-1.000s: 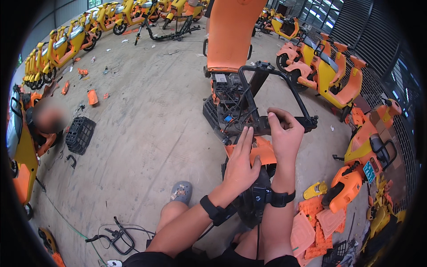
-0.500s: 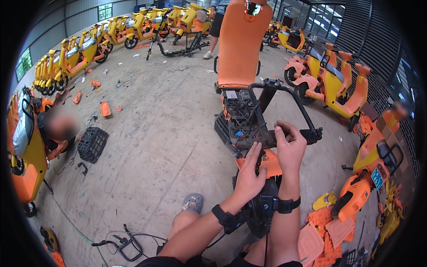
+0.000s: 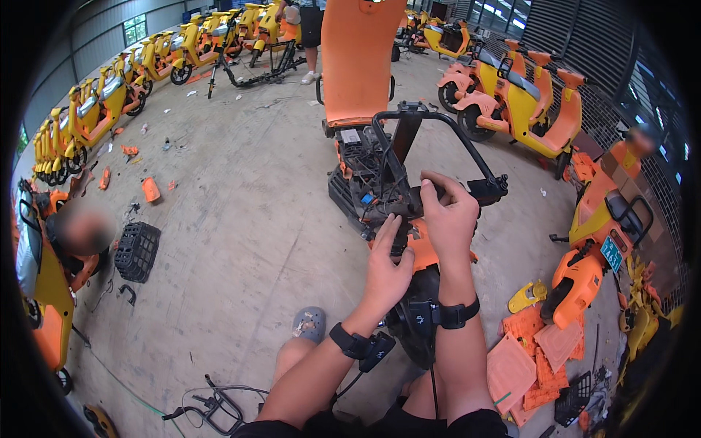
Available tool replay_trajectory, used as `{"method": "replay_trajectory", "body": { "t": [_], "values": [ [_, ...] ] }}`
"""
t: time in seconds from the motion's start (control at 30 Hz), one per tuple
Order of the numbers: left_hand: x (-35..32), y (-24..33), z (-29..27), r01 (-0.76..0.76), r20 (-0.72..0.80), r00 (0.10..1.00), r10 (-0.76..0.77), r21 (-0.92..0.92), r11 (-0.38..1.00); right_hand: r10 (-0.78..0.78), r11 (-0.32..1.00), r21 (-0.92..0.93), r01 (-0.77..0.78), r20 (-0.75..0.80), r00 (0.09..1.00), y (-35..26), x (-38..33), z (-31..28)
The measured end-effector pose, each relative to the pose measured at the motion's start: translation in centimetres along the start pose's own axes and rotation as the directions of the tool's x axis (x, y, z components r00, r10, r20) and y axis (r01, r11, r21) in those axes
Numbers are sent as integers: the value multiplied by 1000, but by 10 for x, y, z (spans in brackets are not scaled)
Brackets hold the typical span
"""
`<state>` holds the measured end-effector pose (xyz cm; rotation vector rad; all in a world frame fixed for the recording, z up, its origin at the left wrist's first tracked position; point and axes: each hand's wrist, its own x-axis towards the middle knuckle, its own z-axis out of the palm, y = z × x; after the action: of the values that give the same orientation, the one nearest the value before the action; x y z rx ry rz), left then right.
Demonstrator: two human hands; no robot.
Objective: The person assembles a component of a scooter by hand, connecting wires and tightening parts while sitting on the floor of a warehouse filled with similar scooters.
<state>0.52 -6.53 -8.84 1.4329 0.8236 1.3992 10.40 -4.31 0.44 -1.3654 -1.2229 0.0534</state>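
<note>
A partly stripped scooter (image 3: 361, 66) stands before me, its long orange panel rising at the far end. My left hand (image 3: 387, 271) is beside a black part at its near end, fingers stretched out and thumb apart. Farther right, my right hand (image 3: 449, 215) is raised at the black crossbar under the tubular rack (image 3: 467, 135). Its fingers are curled, and what they hold, if anything, is hidden. Below both hands lie an orange cover (image 3: 422, 244) and a black wheel (image 3: 418, 347). Exposed wiring and a blue connector (image 3: 367, 198) sit left of the hands.
Orange panels (image 3: 511, 365) and a yellow part (image 3: 527, 297) lie at right. A black basket (image 3: 137, 252) and a bent tube frame (image 3: 212, 409) are on the floor at left. A co-worker (image 3: 84, 230) crouches by a scooter; other people and rows of scooters are beyond.
The whole view has shifted, so the scooter and both hands appear farther left and higher. The hands keep nearly the same pose at the scooter's near end.
</note>
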Motion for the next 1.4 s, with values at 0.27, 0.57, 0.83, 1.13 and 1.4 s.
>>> {"method": "replay_trajectory", "body": {
  "t": [0.27,0.57,0.83,1.13,1.4],
  "values": [
    [-1,2,2,14,-19,1000,-12,102,995,39,999,37,-40,35,999,-7,-1,-3],
    [-4,7,3,-82,-19,996,91,279,957,140,990,0,-141,123,983,-10,0,-6],
    [-6,5,1,-136,13,990,139,319,938,-9,1000,12,8,70,998,-9,0,-4],
    [-5,6,2,-138,26,990,137,317,938,54,998,-15,-53,87,995,-7,2,-6],
    [-5,7,4,-132,3,990,138,313,941,-54,999,5,53,25,998,-4,3,-3]
  ]
}}
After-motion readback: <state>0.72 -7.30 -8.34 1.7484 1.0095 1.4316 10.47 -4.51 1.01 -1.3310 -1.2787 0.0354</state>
